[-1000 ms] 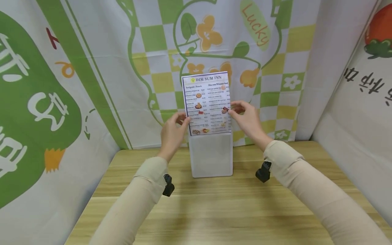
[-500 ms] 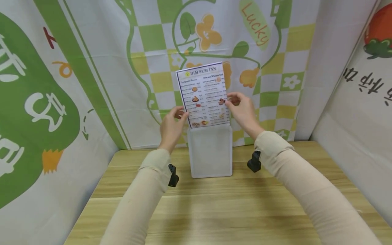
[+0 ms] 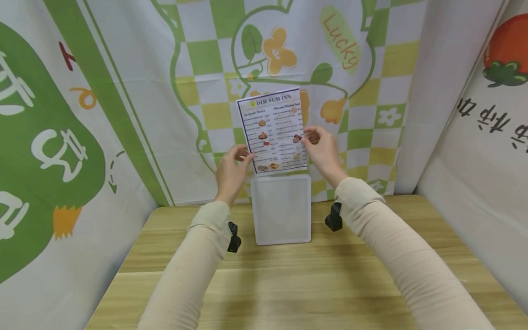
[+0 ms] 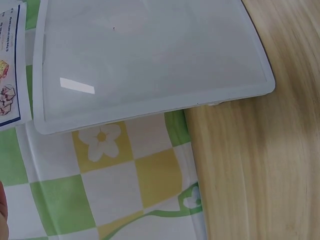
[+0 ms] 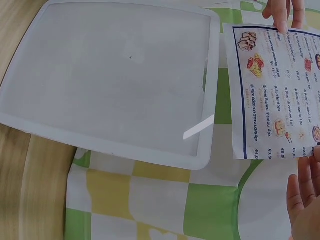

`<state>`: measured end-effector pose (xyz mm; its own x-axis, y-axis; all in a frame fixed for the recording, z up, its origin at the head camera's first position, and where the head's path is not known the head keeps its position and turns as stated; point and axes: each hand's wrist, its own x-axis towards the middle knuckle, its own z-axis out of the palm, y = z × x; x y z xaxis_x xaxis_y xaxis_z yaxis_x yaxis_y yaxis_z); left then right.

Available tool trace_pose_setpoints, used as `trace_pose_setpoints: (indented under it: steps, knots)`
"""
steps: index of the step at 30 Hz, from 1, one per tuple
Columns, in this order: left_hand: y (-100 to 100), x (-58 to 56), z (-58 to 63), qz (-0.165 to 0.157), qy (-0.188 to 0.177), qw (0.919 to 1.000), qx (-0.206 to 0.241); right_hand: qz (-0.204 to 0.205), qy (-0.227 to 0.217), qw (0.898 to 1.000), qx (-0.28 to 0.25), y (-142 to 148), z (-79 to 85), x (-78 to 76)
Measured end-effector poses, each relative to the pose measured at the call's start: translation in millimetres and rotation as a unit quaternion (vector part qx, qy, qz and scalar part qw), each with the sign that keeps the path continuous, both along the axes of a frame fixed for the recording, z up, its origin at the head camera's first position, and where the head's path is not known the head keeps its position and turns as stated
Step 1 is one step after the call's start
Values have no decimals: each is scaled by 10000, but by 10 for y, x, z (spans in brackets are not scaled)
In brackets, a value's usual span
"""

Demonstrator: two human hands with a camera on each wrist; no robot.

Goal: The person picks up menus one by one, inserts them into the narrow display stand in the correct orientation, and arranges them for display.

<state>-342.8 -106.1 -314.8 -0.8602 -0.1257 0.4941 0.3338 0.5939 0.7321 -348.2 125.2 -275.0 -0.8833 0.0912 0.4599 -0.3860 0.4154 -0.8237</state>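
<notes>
A printed paper menu (image 3: 275,130) headed "DIM SUM INN" is held up by its two side edges. My left hand (image 3: 232,173) pinches the left edge, thumb in front. The right hand (image 3: 325,151) pinches the opposite edge between thumb and fingers. Just below the sheet, a white-rimmed display frame (image 3: 282,211) with a blank grey panel stands upright on the table. A narrow gap separates the menu's bottom edge from the frame's top in the right wrist view, where the frame (image 5: 110,75) shows a strip of glare. Only a sliver of the left hand (image 4: 2,215) shows in the left wrist view.
The wooden table (image 3: 264,284) carries the frame near its back edge. A green, yellow and white patterned curtain (image 3: 202,59) hangs right behind. Printed cloth walls close in the left (image 3: 49,128) and right (image 3: 474,151) sides. A small black camera sits on each wrist.
The menu has risen and shifted a little left in both hands. Its lower part overlapped the frame before; now the frame's top rim shows beneath it. The frame stays standing.
</notes>
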Motion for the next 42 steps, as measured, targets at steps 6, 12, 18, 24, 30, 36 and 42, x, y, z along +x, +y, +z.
trace_pose_setpoints:
  steps: [6,12,18,24,30,36,42]
  knots:
    - [-8,-9,-26,67,-30,10000,-13,44,-66,10000,-48,-23,-19,12]
    - [-12,-9,-33,106,-92,9999,-49,31,-63,10000,0,-33,-5,21]
    - [-20,-18,-56,145,-208,9996,-76,59,-49,9999,131,-30,-13,7]
    - [-37,-4,-95,77,-257,9996,-50,57,57,9995,296,-32,-55,-24]
    - [-53,-6,-157,30,-358,9993,-81,111,-58,9994,327,-26,-134,-24]
    - [-58,-5,-200,3,-374,9992,-134,154,-82,9993,332,-25,-211,-34]
    - [-58,11,-254,-43,-374,9990,-225,154,-128,9992,340,-10,-299,-41]
